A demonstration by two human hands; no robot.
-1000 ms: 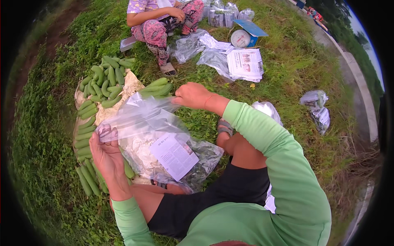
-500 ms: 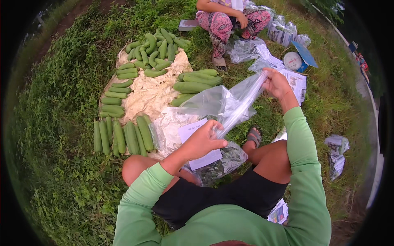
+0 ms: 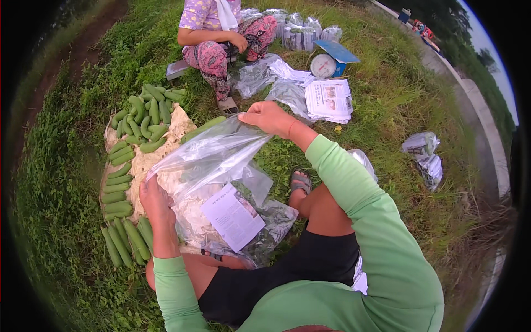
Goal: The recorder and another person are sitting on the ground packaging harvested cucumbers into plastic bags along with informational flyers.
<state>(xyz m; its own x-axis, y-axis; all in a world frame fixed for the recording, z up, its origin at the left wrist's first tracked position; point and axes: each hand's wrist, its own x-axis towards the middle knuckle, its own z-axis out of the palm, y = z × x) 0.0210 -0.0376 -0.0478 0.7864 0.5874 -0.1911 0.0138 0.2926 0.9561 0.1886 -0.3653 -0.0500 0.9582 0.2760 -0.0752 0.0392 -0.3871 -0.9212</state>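
A large clear plastic bag (image 3: 221, 145) is stretched between my two hands. My left hand (image 3: 157, 202) pinches its rim at the lower left. At the upper right, my right hand (image 3: 271, 118) grips the opposite side of the rim between thumb and fingers. Below the bag, in front of my knees, a printed paper sheet (image 3: 234, 218) lies on a filled clear bag (image 3: 278, 221) with dark green stuff in it. Long green cucumber-like vegetables (image 3: 128, 242) lie in a row beside my left hand. More of them (image 3: 203, 128) show partly behind the stretched bag.
A beige cloth (image 3: 145, 161) bears a vegetable heap (image 3: 146, 119) and a side row. A person (image 3: 215, 44) crouches beyond. Packed bags (image 3: 298, 33), a dial scale (image 3: 324, 65) and newspapers (image 3: 329, 100) stand at the back. Another packed bag (image 3: 423, 157) lies right.
The bag, earlier bunched and slanting between my hands, is now spread wide. My hands have moved left in view, the left one also lower. The whole view has shifted and turned.
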